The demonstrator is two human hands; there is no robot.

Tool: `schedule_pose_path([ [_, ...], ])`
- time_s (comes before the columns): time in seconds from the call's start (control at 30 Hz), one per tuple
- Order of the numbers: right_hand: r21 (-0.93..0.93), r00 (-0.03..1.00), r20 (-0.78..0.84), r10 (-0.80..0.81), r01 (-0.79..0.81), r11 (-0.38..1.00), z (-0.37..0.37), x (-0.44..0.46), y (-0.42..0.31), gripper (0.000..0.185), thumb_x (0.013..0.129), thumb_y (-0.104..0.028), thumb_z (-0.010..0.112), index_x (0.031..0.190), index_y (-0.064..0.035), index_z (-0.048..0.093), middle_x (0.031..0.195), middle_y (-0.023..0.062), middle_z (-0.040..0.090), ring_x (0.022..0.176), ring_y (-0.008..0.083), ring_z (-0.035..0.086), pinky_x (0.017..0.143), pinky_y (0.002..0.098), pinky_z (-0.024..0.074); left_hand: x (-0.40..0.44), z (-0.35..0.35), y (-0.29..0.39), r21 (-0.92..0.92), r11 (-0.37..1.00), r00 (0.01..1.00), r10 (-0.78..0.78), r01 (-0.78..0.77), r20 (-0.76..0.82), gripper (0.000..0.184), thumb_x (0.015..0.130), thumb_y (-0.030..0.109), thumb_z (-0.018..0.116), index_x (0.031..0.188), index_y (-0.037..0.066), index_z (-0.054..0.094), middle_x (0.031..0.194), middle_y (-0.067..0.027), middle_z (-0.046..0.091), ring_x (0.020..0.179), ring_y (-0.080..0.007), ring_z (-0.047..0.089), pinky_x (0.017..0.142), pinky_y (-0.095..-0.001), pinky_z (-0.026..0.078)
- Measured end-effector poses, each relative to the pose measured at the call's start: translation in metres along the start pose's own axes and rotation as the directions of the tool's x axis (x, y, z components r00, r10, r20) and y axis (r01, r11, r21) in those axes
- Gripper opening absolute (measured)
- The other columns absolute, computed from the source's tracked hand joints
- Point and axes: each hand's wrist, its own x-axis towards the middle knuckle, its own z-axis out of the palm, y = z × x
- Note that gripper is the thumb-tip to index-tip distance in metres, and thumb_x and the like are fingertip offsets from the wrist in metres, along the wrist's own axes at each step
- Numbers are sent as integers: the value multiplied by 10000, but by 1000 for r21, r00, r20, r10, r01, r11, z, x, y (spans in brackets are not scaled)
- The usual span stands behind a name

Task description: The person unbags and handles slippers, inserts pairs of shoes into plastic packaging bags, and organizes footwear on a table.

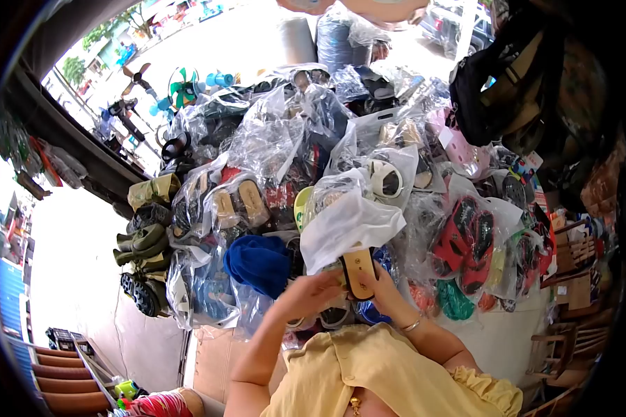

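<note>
A sandal (359,273) with a tan insole and a dark edge sticks out of a white plastic bag (352,226) in front of my chest. My right hand (385,289) is closed on the sandal's right edge. On the other side, my left hand (314,289) has its fingers bent at the bag's lower edge, close against the sandal; their tips are partly hidden. Left of the bag lies a dark blue cloth-like bundle (259,264). A white shoe (386,178) in clear plastic sits just beyond the bag.
Bagged footwear is heaped across the stall, with red and black sandals (464,243) at right and olive shoes (142,243) at left. Black backpacks (508,83) hang at upper right. A wooden rack (570,254) stands at right, and a fan (184,88) at the back left.
</note>
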Motion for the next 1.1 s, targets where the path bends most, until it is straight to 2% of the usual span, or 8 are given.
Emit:
schedule_pose_path([
  [0.07,-259,1000,-18,-3,-2,966,-4,-1,-5,558,889,-287,617,1315,-37,358,1137,111,559,863,226,642,692,345,551,0,-19,5,-65,993,990,86,-94,-111,212,835,50,655,1037,-16,646,898,-44,667,732,-132,625,669,-238,497],
  [0.17,-162,996,-48,-78,69,984,11,-12,-6,557,867,-226,647,1295,-29,349,1101,114,571,790,229,649,635,342,555,21,-31,60,699,687,839,488,-200,-239,686,690,186,783,1294,71,477,1232,-158,518,1137,-309,504,961,-384,409],
  [0.27,-280,955,-147,-259,211,937,12,-12,12,568,838,-161,677,1268,6,347,1080,104,583,897,173,616,768,291,509,51,-14,54,782,562,834,542,-270,-101,690,692,221,749,1310,149,453,1231,-153,483,1159,-349,448,961,-410,388],
  [0.5,-342,859,-305,-412,306,889,3,-33,-8,498,878,-154,603,1268,-21,323,1035,116,594,813,229,644,644,325,550,69,9,40,757,631,820,516,-167,-249,313,700,54,616,1009,102,621,871,-79,598,831,-303,588,735,-396,479],
  [0.57,-49,868,-395,-300,306,951,9,-38,-22,478,887,-155,580,1260,-17,313,1025,115,598,814,225,644,671,314,550,70,23,35,761,625,808,532,-175,-252,323,685,52,616,1005,98,623,832,-81,606,798,-293,599,726,-384,483],
  [0.7,-569,810,-220,-544,346,746,-8,-29,0,375,862,-86,551,1207,-38,412,1079,88,570,936,146,566,798,274,476,64,75,48,687,492,709,703,-535,50,364,689,91,611,1050,78,573,878,-59,617,803,-252,603,743,-368,466],
  [0.87,-488,906,-190,-378,247,837,-44,-10,-6,381,861,-77,518,1231,4,476,1170,99,551,1116,159,483,939,315,407,63,75,40,650,598,794,607,-469,15,440,676,128,696,1098,93,575,962,-65,641,865,-277,611,783,-371,479],
  [1.1,-396,882,-312,-353,217,893,-49,-7,-40,361,864,-86,534,1199,46,511,1221,120,548,1135,211,507,961,321,403,100,-17,0,513,836,711,481,-195,-513,410,780,140,690,1159,34,574,1087,-170,601,1028,-332,550,901,-386,421],
])
